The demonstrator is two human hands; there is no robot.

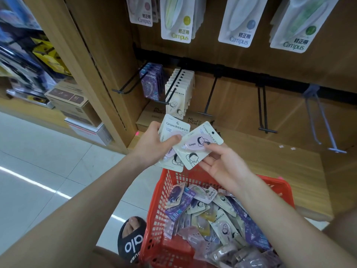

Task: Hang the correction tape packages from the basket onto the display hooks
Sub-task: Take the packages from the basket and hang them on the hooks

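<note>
My left hand (154,146) grips a small stack of cream correction tape packages (173,126) with a pink tape and cartoon figures. My right hand (222,163) holds one more such package (197,146) by its lower right side, tilted and overlapping the stack. Both hands hover above a red plastic basket (156,213) filled with several mixed packages (212,215). Straight above the hands, a black hook (170,93) carries a row of matching cream packages (177,93). Left of it, a hook holds purple packages (150,82).
Three bare hooks (209,99) (263,113) (324,122) stick out to the right of the filled ones. Larger Campus packages (176,18) hang on the row above. Cardboard boxes (67,101) sit on the left shelf. My sandalled foot (131,235) stands beside the basket.
</note>
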